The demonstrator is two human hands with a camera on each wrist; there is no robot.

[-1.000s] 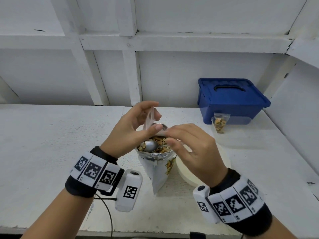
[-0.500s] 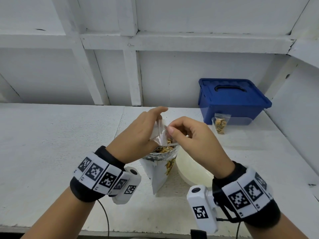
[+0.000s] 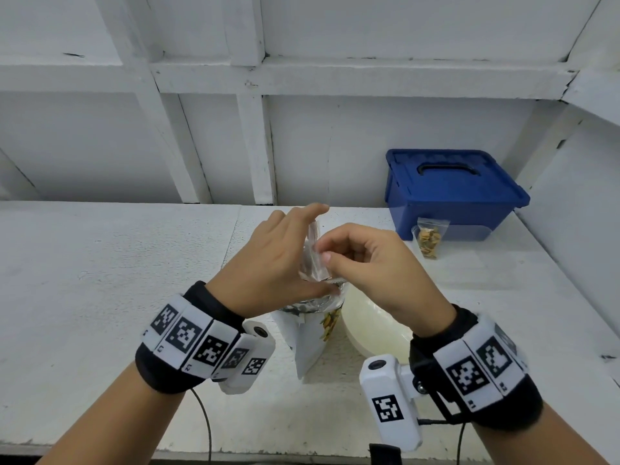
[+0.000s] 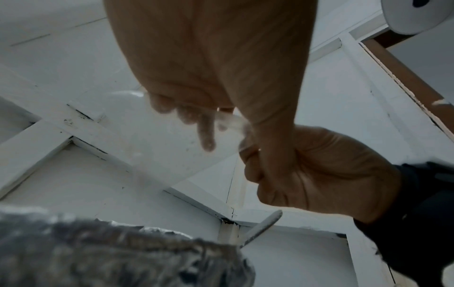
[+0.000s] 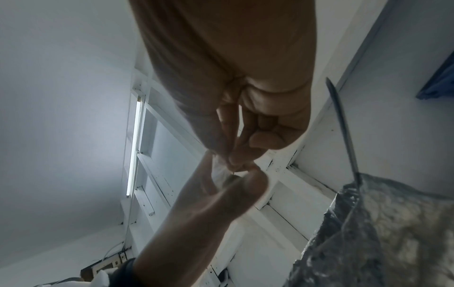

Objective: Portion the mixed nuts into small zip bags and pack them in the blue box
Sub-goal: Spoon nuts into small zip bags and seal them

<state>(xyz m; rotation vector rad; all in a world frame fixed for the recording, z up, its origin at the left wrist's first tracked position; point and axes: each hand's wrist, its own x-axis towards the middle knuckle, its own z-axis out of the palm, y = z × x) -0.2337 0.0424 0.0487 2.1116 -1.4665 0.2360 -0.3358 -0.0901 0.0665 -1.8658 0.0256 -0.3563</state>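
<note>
Head view showed both hands, left [image 3: 278, 260] and right [image 3: 372, 263], had risen above the pouch [image 3: 312, 330], pinching an empty bag [image 3: 312, 253] open for filling.

I see a blue box [image 3: 453, 193], a clear zip bag [image 3: 427, 237] of tan nuts, a silver-lined white pouch [image 3: 310, 333], black-and-white checkered wristbands [image 3: 188, 337]

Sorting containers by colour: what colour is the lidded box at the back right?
Blue; the lidded box shows best in the head view.
</note>
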